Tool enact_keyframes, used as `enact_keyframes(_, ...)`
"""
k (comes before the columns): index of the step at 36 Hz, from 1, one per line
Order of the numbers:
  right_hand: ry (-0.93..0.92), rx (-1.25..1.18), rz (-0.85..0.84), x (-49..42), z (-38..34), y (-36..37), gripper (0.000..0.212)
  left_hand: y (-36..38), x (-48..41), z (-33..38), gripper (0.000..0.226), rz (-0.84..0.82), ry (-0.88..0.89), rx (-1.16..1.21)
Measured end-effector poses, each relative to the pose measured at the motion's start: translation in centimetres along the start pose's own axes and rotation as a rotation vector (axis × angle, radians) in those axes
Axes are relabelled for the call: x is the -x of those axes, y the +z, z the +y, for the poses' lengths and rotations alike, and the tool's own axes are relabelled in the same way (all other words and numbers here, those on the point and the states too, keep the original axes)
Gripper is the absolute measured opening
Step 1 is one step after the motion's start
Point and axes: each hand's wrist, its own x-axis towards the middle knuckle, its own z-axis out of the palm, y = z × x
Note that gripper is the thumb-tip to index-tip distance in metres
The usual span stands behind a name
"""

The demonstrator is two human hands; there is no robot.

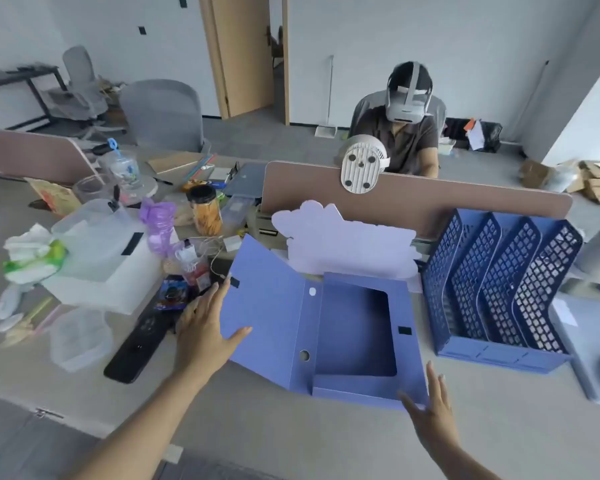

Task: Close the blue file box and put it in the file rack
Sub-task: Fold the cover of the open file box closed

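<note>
Blue file box (355, 336) lying open on a desk (291, 441), lid raised leftward, left hand (205, 329) spread flat against the lid's outer edge, right hand (430, 415) open at the box's near corner, blue file rack (499, 285) just right of the box.

Bright, even, cool-white indoor light; source not visible. Shadows soft and faint on the table (291, 441). No hard glare. Slight overall softness; left-side clutter smeared, blurred. Wide-angle bowing at edges: walls and door frame (212, 57) lean.
</note>
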Motion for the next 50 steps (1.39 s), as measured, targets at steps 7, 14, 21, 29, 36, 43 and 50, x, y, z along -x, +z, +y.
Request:
enact_keyframes(7,-0.016,-0.064,-0.107,-0.2,0.8,0.6,0.088,0.5,0.9,-0.8,0.116,-0.141,-0.276,0.004)
enact_keyframes(14,-0.017,-0.042,-0.122,-1.0,1.9,1.5,0.083,1.1,1.4,-0.2,0.094,-0.032,-0.178,0.195)
enact_keyframes(21,-0.016,-0.091,-0.143,-1.1,2.1,1.3,0.084,2.2,2.5,1.9,0.076,-0.045,-0.068,0.492)
enact_keyframes(29,-0.029,-0.177,-0.158,-1.1,2.9,0.6,0.076,4.7,2.5,5.9,0.085,-0.107,-0.017,0.653)
enact_keyframes(36,-0.020,-0.218,-0.211,-1.7,3.6,-0.2,0.067,8.4,2.2,10.0,0.080,-0.410,-0.023,0.812)
enact_keyframes(43,0.055,-0.384,-0.115,-2.0,1.0,-1.6,0.049,12.2,2.9,12.9,0.090,-0.505,0.082,0.663)
enact_keyframes(50,-0.139,-0.582,-0.089,-1.3,-5.6,-4.2,0.044,15.6,3.9,14.6,0.093,-0.527,0.207,0.431)
